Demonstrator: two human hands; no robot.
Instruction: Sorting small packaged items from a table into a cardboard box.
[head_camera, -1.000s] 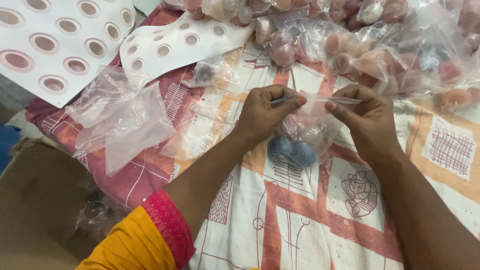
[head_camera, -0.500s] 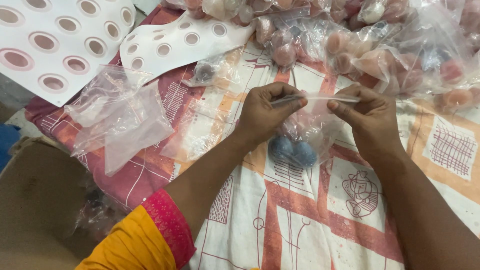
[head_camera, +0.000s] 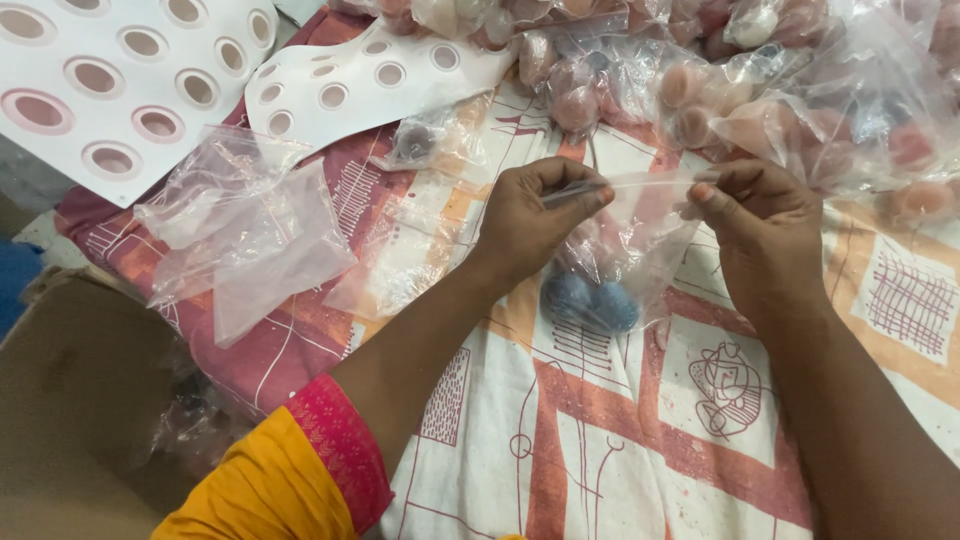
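My left hand and my right hand pinch the two ends of the top strip of a small clear plastic bag, held between them above a patterned cloth. Inside the bag, low down, lie two blue round pieces with a pinkish one above them. The bag's top strip is stretched flat between my fingers and thumbs.
Empty clear bags lie to the left on the red and white cloth. White foam sheets with round holes sit at the back left. A heap of filled bags with pink round pieces lies at the back. A brown carton stands at lower left.
My hands have drawn slightly apart along the bag's top strip, the right one moving a little rightward. The bag hangs in the same place.
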